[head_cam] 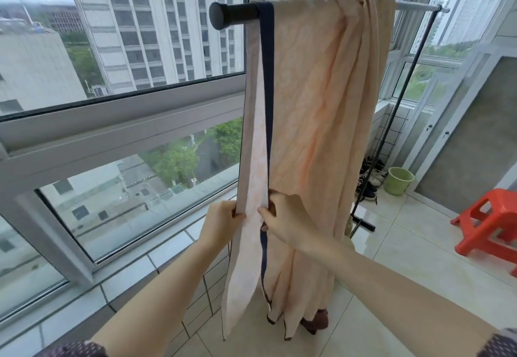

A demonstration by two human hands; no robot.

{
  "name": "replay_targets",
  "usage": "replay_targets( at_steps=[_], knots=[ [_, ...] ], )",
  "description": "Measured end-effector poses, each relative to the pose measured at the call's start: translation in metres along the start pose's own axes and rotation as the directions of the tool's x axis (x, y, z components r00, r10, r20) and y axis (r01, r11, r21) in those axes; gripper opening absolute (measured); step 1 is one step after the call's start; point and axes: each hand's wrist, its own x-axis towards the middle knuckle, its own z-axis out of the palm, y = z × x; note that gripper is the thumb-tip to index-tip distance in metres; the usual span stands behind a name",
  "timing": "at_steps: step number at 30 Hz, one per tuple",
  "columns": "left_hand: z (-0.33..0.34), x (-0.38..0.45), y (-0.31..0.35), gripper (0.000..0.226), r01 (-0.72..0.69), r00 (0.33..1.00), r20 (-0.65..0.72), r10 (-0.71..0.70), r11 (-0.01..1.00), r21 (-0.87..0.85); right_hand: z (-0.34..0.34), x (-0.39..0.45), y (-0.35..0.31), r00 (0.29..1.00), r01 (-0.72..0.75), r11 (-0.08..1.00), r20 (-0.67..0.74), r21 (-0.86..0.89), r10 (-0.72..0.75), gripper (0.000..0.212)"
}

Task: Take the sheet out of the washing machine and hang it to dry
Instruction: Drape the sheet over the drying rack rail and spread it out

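A peach sheet [321,99] with a dark border strip hangs over the black rail [235,16] of a drying rack, bunched toward the rail's middle and reaching almost to the floor. My left hand [221,223] pinches the sheet's left edge at about waist height. Beside it, my right hand [282,216] grips the dark-bordered edge, thumb in front. Between the two hands the pale underside of the sheet is stretched flat.
A large window [112,132] with a tiled sill runs along the left. The rack's far upright [397,110] and foot stand on the tiled floor. Shoes [369,180], a green basket [398,180] and a red plastic stool [492,222] sit at the right.
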Motion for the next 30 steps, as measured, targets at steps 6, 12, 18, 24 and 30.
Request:
replay_targets(
  at_steps=[6, 12, 18, 24, 30],
  knots=[
    [-0.028, 0.021, 0.028, 0.006, -0.032, 0.998, 0.05, 0.043, 0.978, -0.206, -0.03, 0.012, -0.01, 0.991, -0.039, 0.973, -0.136, -0.227, 0.008, 0.035],
    [-0.074, 0.054, 0.083, 0.005, -0.199, 0.972, -0.182, 0.148, 0.931, -0.305, -0.065, 0.038, -0.048, 0.909, -0.052, 0.967, -0.413, -0.248, -0.057, 0.036],
    [-0.076, 0.067, 0.086, 0.032, -0.237, 0.945, -0.274, 0.181, 0.953, -0.189, -0.057, 0.024, -0.058, 0.893, 0.091, 0.915, -0.373, -0.393, -0.25, 0.033],
    [-0.08, 0.067, 0.083, 0.038, -0.241, 0.953, -0.251, 0.17, 0.927, -0.289, -0.033, 0.014, -0.05, 0.912, 0.078, 0.892, -0.329, -0.446, -0.244, 0.033],
    [-0.086, 0.058, 0.075, 0.033, -0.224, 0.969, -0.17, 0.178, 0.922, -0.317, -0.041, 0.031, -0.047, 0.926, 0.037, 0.934, -0.339, -0.355, -0.166, 0.036]
  ],
)
